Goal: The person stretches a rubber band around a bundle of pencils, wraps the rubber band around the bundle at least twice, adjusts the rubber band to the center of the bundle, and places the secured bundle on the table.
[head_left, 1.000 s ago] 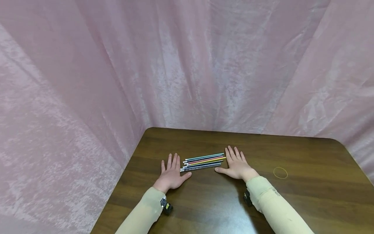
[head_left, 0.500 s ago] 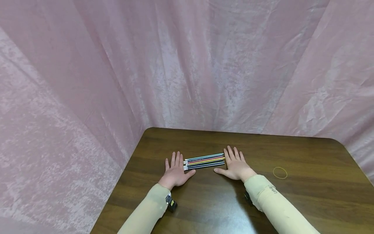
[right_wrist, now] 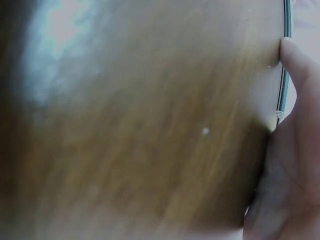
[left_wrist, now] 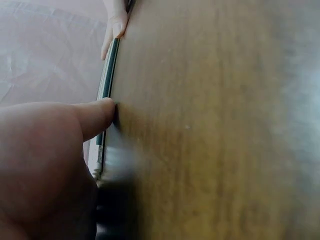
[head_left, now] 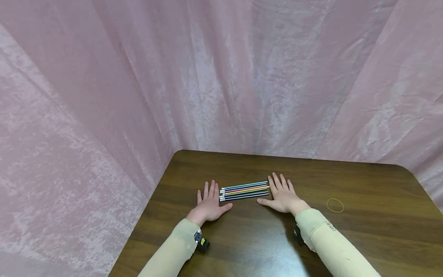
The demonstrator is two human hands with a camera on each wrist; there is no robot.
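Brown wood-grain surface [head_left: 238, 240]: rounded at its far corners; a bright glare lies on it between my forearms.
Pink velvety curtain [head_left: 225, 77]: hangs in folds beyond the far edge and down the left side.
Thin yellow loop [head_left: 335, 212]: lies flat well over to the right, near my right forearm.
Small black wrist cameras [head_left: 202, 243]: sit at the cuffs of my pale yellow sleeves [head_left: 173, 248].
My left hand [head_left: 209, 207] and my right hand [head_left: 283, 199]: well apart, palms down, fingers straight and spread; my left thumb hides part of the row in the left wrist view.
Slim coloured pencils [head_left: 245, 190]: side by side between my hands, slightly slanted; teal, red, yellow and several dark ones; white eraser ends toward my left; the yellow one reaches farthest right.
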